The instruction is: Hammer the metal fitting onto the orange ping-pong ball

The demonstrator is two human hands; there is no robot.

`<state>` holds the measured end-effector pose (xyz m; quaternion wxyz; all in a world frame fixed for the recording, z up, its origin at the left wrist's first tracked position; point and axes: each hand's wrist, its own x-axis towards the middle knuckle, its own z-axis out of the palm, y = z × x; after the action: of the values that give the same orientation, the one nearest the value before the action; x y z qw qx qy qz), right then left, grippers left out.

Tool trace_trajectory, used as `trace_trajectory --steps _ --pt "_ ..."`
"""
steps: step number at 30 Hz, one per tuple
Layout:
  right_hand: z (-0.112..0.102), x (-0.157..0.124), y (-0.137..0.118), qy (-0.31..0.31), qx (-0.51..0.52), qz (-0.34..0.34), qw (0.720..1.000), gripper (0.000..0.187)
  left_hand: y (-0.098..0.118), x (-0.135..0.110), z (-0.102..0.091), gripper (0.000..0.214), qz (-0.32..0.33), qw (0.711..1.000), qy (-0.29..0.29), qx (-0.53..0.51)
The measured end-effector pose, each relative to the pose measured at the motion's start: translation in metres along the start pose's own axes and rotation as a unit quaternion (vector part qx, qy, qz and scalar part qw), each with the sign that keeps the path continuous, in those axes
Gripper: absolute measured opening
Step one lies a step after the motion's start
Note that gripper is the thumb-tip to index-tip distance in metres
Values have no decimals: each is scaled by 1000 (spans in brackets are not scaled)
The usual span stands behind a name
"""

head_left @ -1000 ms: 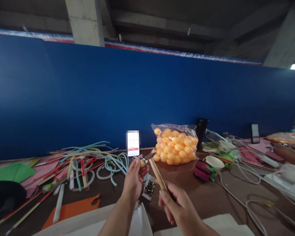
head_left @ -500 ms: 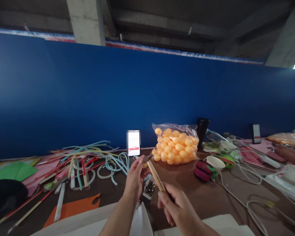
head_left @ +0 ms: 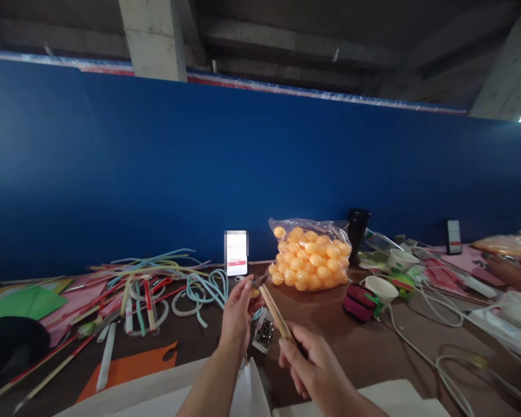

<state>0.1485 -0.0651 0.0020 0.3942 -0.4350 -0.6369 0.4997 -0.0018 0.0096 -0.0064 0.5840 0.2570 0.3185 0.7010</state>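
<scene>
Slim pale wooden sticks (head_left: 274,310), or one split stick, slant up from my right hand (head_left: 310,359), whose fingers are closed round their lower end. The upper end reaches close to the fingertips of my left hand (head_left: 238,315). Those fingers pinch a small dark, pointed piece (head_left: 260,282); its kind is unclear, and a yellowish bit shows below it. Whether the sticks touch this piece I cannot tell. Beneath and between the hands sits a small open box (head_left: 264,335) of shiny dark metal pieces.
A clear bag of orange balls (head_left: 310,260) stands behind the hands, beside a lit phone (head_left: 237,252). Tubes and sticks (head_left: 147,289) clutter the left. To the right are a purple pouch (head_left: 358,301), a paper cup (head_left: 381,288) and cables (head_left: 421,359). White sheets (head_left: 243,388) lie in front.
</scene>
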Motion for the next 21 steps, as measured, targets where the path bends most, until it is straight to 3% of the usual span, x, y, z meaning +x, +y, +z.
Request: trace_trajectory --steps 6,21 --pt "1 -1 -1 28 17 -16 999 49 -2 2 -1 42 14 1000 1 7" --pt "0 0 3 -10 -41 -20 999 39 0 2 0 46 8 999 32 29"
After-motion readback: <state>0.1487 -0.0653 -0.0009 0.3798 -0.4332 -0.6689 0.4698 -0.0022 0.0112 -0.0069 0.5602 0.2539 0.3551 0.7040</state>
